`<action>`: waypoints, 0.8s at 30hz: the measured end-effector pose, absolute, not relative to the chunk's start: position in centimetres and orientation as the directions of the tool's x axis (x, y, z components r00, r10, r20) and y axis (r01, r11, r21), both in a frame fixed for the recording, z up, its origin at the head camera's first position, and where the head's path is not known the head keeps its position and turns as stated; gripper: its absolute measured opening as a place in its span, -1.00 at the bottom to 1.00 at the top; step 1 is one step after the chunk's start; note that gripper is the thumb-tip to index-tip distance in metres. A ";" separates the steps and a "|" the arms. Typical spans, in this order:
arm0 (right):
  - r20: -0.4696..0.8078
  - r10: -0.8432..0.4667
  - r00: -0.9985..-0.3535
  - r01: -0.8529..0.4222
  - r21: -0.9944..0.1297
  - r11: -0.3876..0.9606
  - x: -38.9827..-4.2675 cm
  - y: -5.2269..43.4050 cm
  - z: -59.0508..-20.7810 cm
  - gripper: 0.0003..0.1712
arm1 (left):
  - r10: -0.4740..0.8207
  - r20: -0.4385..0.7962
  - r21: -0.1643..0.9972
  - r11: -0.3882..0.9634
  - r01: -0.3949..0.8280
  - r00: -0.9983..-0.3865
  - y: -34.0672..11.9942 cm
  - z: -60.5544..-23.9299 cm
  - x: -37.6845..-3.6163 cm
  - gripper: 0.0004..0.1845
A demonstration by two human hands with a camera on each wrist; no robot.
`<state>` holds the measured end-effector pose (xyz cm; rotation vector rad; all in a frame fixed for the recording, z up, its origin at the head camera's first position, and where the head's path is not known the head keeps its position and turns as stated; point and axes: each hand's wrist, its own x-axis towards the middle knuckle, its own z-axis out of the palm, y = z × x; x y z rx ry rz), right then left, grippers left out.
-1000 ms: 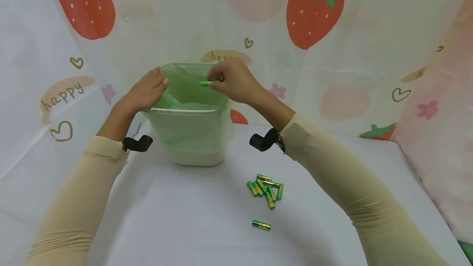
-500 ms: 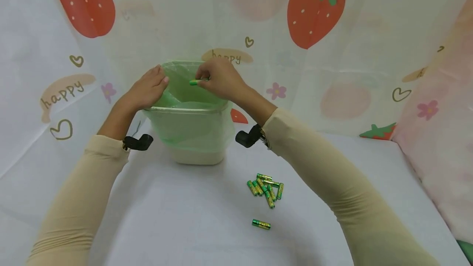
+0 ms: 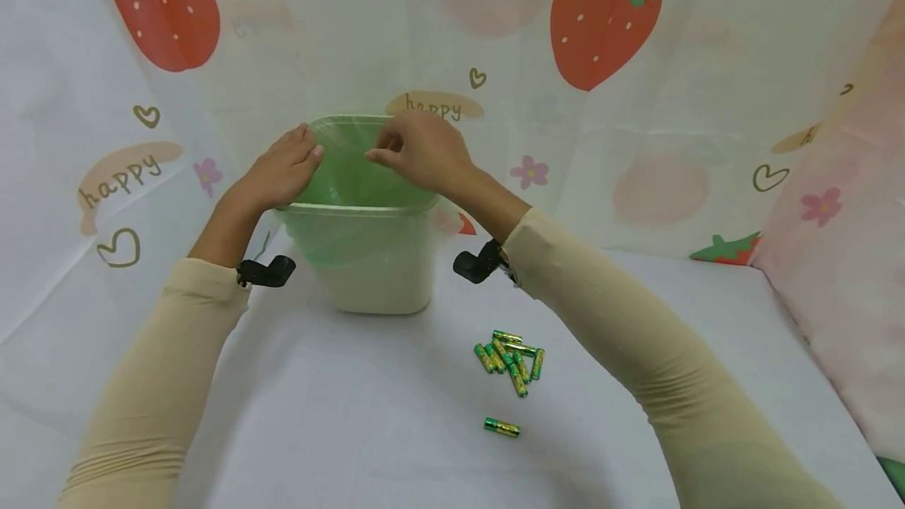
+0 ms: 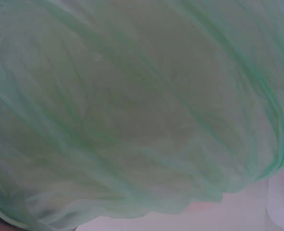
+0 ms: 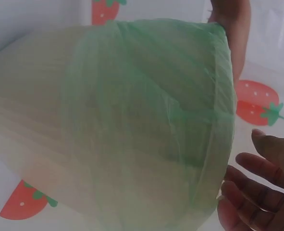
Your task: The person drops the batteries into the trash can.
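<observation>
A cream waste bin (image 3: 375, 281) lined with a green plastic bag (image 3: 353, 179) stands at the back of the white table. My left hand (image 3: 305, 149) grips the bin's left rim, thumb inside and fingers outside. My right hand (image 3: 382, 151) hovers over the bin's mouth with loose, spread fingers and nothing in it. The right wrist view shows the lined bin (image 5: 108, 120) from the side, my right hand's open fingers (image 5: 257, 192) at the lower right, and my left hand (image 5: 230, 29) behind the rim. Green bag film (image 4: 132, 120) fills the left wrist view.
A small pile of several green and gold batteries (image 3: 511, 356) lies on the table right of the bin, with one single battery (image 3: 501, 426) nearer me. A strawberry-print curtain (image 3: 601, 30) hangs close behind the bin, and a pink cloth (image 3: 834, 242) edges the right side.
My right hand carried a green battery leftward over the bin's mouth, and its fingers have now spread; the battery is no longer in view. The left hand kept its hold.
</observation>
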<state>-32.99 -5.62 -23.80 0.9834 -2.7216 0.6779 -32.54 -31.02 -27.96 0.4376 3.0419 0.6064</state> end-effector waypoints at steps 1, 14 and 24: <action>0.315 -0.561 -0.765 -0.643 -0.360 0.676 -32.9 -5.4 -23.8 -0.69 | 0.274 0.045 0.375 0.886 0.271 -0.961 -31.0 -27.9 -32.5 -0.30; 0.414 -0.528 -0.742 -0.670 -0.426 0.608 -32.1 -0.9 -24.1 -0.76 | 0.284 0.039 0.364 0.889 0.279 -0.958 -30.9 -27.9 -32.7 -0.31; 0.429 -0.447 -0.785 -0.619 -0.508 0.599 -31.0 3.9 -25.5 -0.79 | 0.270 0.046 0.389 0.882 0.266 -0.962 -30.7 -27.7 -32.6 -0.31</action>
